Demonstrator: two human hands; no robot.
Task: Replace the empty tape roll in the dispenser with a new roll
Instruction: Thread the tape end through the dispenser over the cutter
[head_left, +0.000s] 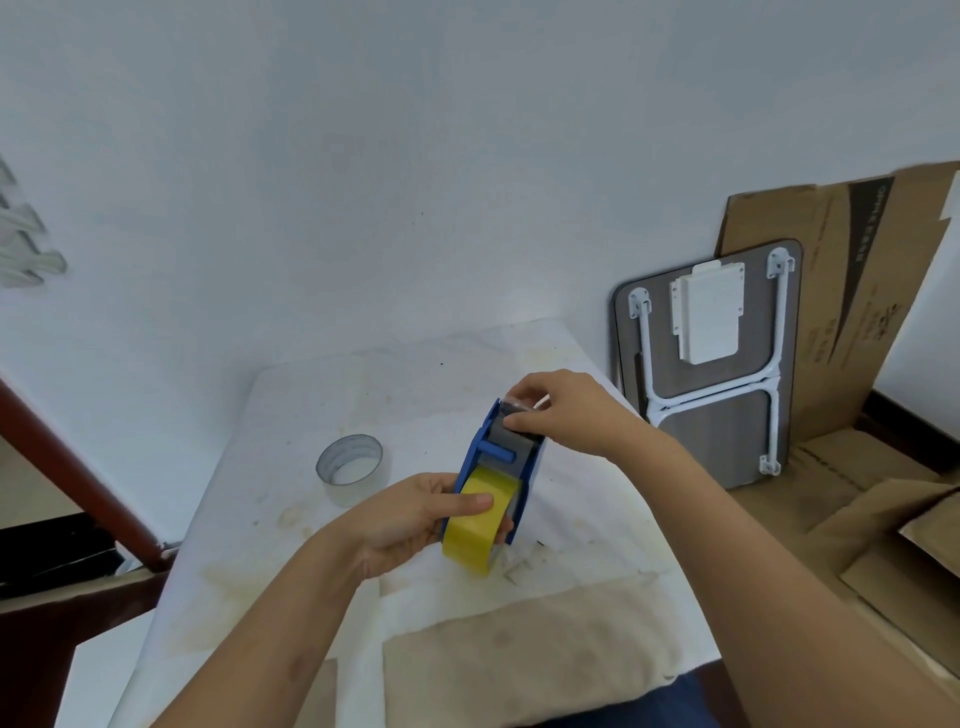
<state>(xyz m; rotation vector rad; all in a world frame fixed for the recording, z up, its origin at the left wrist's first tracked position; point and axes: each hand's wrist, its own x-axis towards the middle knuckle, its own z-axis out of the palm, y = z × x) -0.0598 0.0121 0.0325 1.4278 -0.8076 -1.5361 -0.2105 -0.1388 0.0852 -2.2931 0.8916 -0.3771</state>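
Observation:
A blue tape dispenser (525, 470) is held just above the white table (291, 415), its cutter end pointing away from me. A yellow tape roll (480, 525) sits in its near end. My left hand (415, 514) grips the dispenser's near end, thumb pressed on the yellow roll. My right hand (561, 410) pinches the clear free end of the tape (514, 404) at the dispenser's far end, over the grey front plate. An empty grey roll core (349, 462) stands on the table to the left of the dispenser.
A beige cloth (524, 654) lies on the table's near part. A folded lap table (711, 364) and flattened cardboard (841, 312) lean against the wall at the right. A dark wooden frame (78, 467) runs along the left.

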